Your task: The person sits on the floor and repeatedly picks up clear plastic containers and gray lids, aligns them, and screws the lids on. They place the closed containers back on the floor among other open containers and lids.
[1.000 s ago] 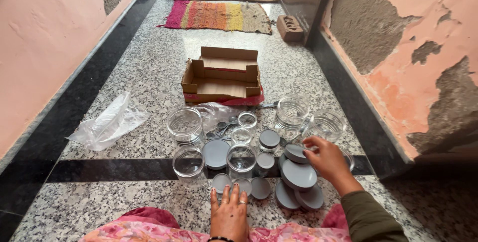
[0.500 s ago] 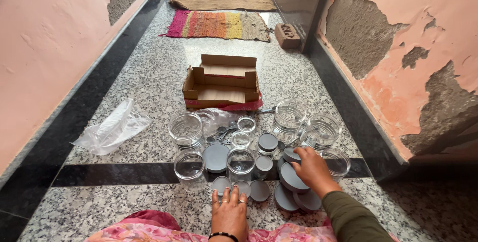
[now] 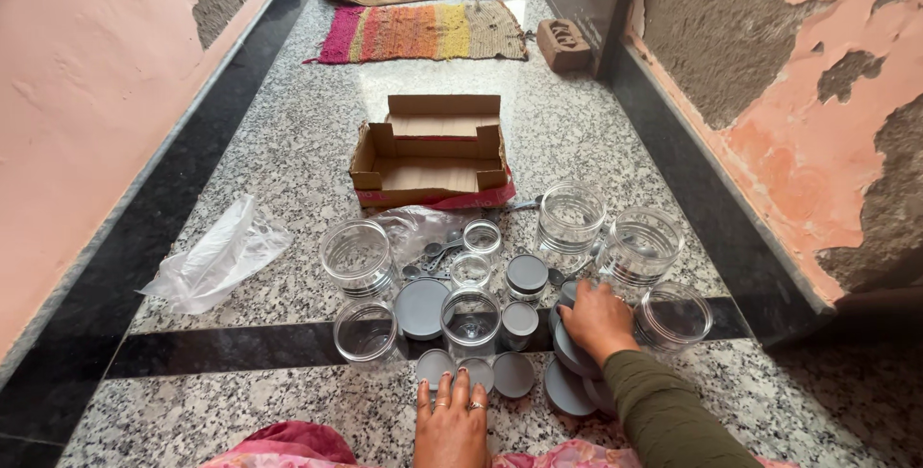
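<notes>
Several clear glass jars stand on the granite floor in front of me, among them a tall one at the left and another at the right. Grey round lids lie between them, a large lid near the middle. My right hand rests palm down on a stack of large grey lids, fingers curled over the top one. My left hand lies flat on the floor with fingers apart, its tips at several small grey lids. A small closed jar stands just left of my right hand.
An open cardboard box sits beyond the jars on a red cloth. A crumpled clear plastic bag lies to the left. A striped rug and a brick are further down the corridor. Pink walls close in on both sides.
My right hand has slid left and nearer, from the jars onto the lid stack. The view has tilted down a little. My left hand stays on the floor.
</notes>
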